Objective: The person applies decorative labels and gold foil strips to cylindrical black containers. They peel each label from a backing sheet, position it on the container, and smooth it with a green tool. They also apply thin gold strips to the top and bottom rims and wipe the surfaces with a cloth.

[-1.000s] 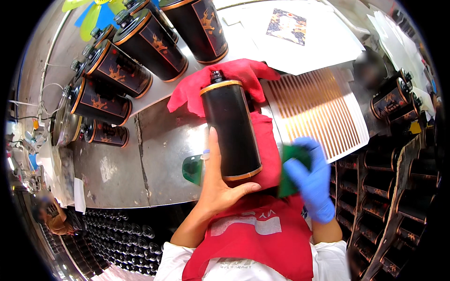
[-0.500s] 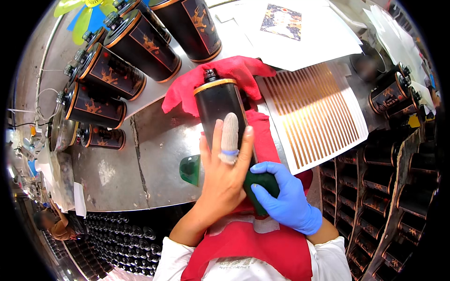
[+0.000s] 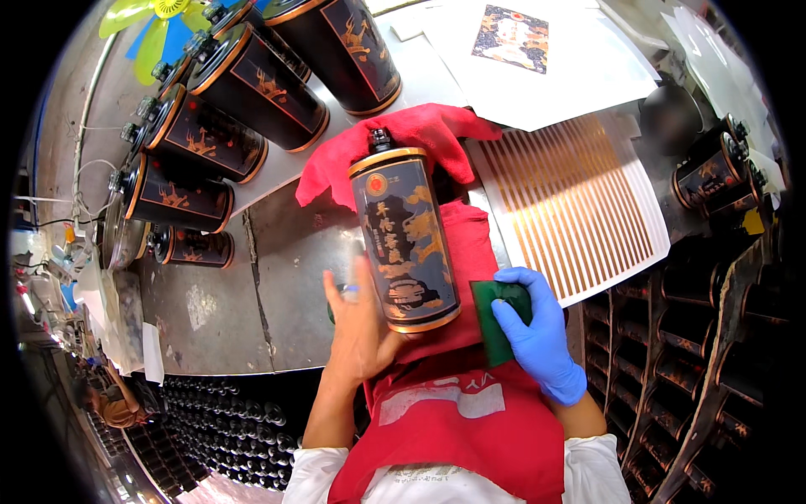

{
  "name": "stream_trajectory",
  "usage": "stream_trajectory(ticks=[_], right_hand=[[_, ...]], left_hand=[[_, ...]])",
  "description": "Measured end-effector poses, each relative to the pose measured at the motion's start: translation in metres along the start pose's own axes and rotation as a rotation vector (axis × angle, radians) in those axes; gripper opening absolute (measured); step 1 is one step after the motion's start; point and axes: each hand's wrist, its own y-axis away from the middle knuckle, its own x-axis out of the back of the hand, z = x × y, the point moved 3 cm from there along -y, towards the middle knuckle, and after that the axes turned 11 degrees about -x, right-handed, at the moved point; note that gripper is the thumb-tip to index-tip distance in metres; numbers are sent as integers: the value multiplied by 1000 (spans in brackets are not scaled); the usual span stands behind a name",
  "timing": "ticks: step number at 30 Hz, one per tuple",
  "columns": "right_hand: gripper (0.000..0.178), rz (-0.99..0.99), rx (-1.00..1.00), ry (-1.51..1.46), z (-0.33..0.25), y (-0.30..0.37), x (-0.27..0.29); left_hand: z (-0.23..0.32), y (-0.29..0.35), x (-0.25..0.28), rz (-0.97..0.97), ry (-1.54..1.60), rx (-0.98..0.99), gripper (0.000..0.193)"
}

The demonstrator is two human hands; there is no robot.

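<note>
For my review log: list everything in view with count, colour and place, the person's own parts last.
central bottle: one, black and gold, on the red cloth
red cloth: one, red, on the table
flat piece: one, green, in the right hand
striped sheet: one, white and gold, right of the cloth
papers: several, white, upper right
printed picture: one, multicoloured, on the papers
other bottles: at least six, black, upper left; many more elsewhere
shelves: count unclear, dark, right
table: one, grey, centre
fan: one, yellow-green, upper left
co-worker: one, brown top, lower left
apron: one, red, bottom
left hand: one, blurred, mostly bare, at the central bottle's lower left
right hand: one, blue-gloved, right of the central bottle
</note>
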Motion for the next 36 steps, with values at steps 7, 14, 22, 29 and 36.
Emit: stream_trajectory(ticks=[7,14,22,29,36], right_hand=[[30,-115,120,59,-19,12,-28],[29,-33,17,44,21,-5,-5],[29,-102,172,125,-26,16,-25],[29,-51,54,36,7,0,-12],[30,40,79,74,-6,2,-9]], left_hand=[[47,-25,5,174,-173,-201,96],[-10,-2,-22,88,507,63,104],[61,-23,8,100,-414,-219,83],[11,1,-17,280,380,-6,96],[21,-7,0,339,287,-87,99]])
